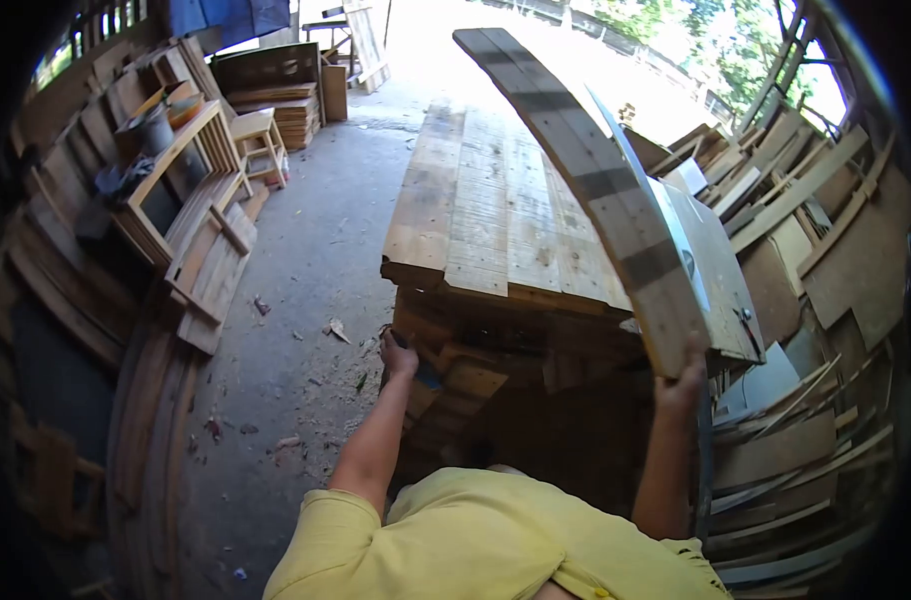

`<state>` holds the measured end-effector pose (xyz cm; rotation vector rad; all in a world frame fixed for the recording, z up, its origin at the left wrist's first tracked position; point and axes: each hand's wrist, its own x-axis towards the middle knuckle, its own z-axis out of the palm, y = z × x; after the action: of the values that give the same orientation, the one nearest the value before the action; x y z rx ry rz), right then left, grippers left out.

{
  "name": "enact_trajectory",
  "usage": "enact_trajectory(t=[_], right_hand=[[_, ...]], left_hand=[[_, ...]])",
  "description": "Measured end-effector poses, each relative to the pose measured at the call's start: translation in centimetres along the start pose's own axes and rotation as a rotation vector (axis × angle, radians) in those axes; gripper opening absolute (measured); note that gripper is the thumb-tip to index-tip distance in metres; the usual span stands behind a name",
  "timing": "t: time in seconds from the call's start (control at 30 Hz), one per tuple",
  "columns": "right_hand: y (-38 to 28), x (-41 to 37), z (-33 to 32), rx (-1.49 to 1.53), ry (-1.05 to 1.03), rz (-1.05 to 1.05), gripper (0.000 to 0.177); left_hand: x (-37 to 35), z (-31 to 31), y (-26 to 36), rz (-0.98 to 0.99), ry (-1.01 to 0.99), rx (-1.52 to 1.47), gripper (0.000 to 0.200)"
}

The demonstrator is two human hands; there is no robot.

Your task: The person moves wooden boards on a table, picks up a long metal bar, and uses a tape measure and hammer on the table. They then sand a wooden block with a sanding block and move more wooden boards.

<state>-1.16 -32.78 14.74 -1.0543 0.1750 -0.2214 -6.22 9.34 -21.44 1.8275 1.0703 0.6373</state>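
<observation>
A long wooden board point(615, 200) with darker bands slants up and away over the right side of the plank-topped workbench point(485, 200). My right hand point(683, 375) grips its near end, with the fingers wrapped round the edge. My left hand point(399, 355) is low beside the bench's near left corner, its fingers curled round a small dark object that I cannot make out. Beneath the bench top, in shadow, lie pieces of wood point(473, 380) to the right of my left hand.
Wood offcuts point(775, 200) lean and pile along the right. At the left stand a wooden frame point(190, 135), a stool point(258, 130) and long boards point(155, 430). Stacked planks point(280, 110) lie farther back. Chips and scraps litter the concrete floor point(315, 250).
</observation>
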Motion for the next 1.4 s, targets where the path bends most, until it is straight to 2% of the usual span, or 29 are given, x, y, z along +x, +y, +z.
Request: enact_trajectory(t=[0.07,0.1,0.17,0.2,0.23,0.27,0.4,0.47,0.53,0.63,0.67,0.73,0.77,0.8,0.87,0.9,0.93,0.97,1.0,1.07,1.1,1.13,1.2,1.23,1.33,1.4], right_hand=[[4.3,1.3,-2.6,0.098,0.025,0.124,0.055],[5.3,0.6,-2.6,0.077,0.145,0.177,0.055],[9.2,2.8,-6.2,0.136,0.133,0.214,0.052],[10.6,3.4,-7.2,-0.015,0.299,0.298,0.049],[14.5,6.0,-11.8,0.192,0.278,0.447,0.047],[14.5,4.1,-11.2,0.195,0.388,0.425,0.047],[15.5,4.6,-14.2,0.204,0.127,0.512,0.045],[13.7,4.3,-14.0,0.193,0.133,0.533,0.046],[12.4,4.2,-13.9,0.189,0.146,0.558,0.047],[11.5,6.4,-15.8,0.44,0.057,0.643,0.046],[10.2,6.5,-15.9,0.435,0.057,0.653,0.046],[7.6,6.2,-15.6,0.782,-0.03,0.845,0.042],[7.0,5.7,-15.9,0.853,-0.114,0.833,0.038],[6.9,5.5,-16.5,0.861,-0.105,0.833,0.038],[7.0,5.0,-17.6,0.797,-0.16,0.822,0.041],[6.5,3.9,-17.4,0.806,-0.16,0.825,0.041],[5.3,2.0,-16.6,0.61,-0.128,0.725,0.041],[4.1,0.0,-15.8,0.419,-0.091,0.623,0.042],[3.1,-1.7,-15.1,0.438,-0.083,0.627,0.042],[0.9,-4.8,-13.2,0.309,-0.357,0.604,0.046],[-0.3,-6.2,-11.8,0.287,-0.439,0.578,0.047],[-1.0,-6.6,-10.8,0.3,-0.423,0.574,0.047],[-2.4,-7.1,-8.9,0.21,-0.643,0.589,0.047],[-4.1,-7.7,-7.4,0.193,-0.708,0.519,0.046],[-7.7,-7.8,-3.8,0.126,-0.837,0.388,0.044],[-8.8,-7.8,-2.2,0.139,-0.883,0.325,0.043]], left_hand=[[0.2,-0.4,-0.2,0.028,0.007,-0.011,0.072],[-0.2,-1.4,0.3,-0.009,-0.066,-0.048,0.075],[-1.4,-3.1,1.3,-0.064,-0.159,-0.03,0.084],[-1.9,-3.3,1.0,-0.066,-0.15,-0.031,0.084],[-2.5,-3.4,0.5,-0.061,-0.123,-0.036,0.086],[-3.1,-3.2,0.2,-0.059,-0.092,-0.05,0.089],[-7.4,-5.0,0.1,-0.043,-0.007,-0.102,0.089],[-10.2,-5.0,-0.5,0.001,0.108,-0.084,0.086],[-14.2,-5.8,0.1,-0.054,0.151,-0.087,0.08],[-20.2,-6.0,1.0,-0.116,0.112,-0.088,0.069],[-22.2,-5.9,1.7,-0.123,0.117,-0.083,0.069],[-25.0,-5.5,3.4,-0.133,0.013,-0.096,0.064],[-25.9,-4.0,3.4,-0.027,0.09,-0.048,0.058],[-26.6,-2.9,3.2,-0.023,0.085,-0.039,0.058],[-28.9,-1.9,7.6,0.138,-0.041,-0.138,0.054],[-29.7,-1.6,10.1,0.101,-0.22,-0.249,0.052],[-30.3,-1.6,12.9,0.064,-0.398,-0.355,0.051],[-30.9,-1.7,15.8,0.114,-0.535,-0.382,0.051],[-31.5,-2.0,18.7,0.161,-0.678,-0.405,0.051],[-32.5,-2.9,23.7,-0.101,-1.027,-0.726,0.063],[-32.8,-3.8,25.8,-0.105,-1.041,-0.705,0.063],[-33.0,-4.8,28.0,-0.134,-1.07,-0.817,0.073],[-32.5,-7.5,32.4,-0.149,-1.096,-0.966,0.087],[-31.8,-8.7,34.1,-0.138,-1.092,-1.005,0.09],[-28.9,-10.2,36.6,-0.068,-1.135,-1.068,0.094],[-28.0,-11.4,38.5,0.091,-1.241,-1.13,0.099]])
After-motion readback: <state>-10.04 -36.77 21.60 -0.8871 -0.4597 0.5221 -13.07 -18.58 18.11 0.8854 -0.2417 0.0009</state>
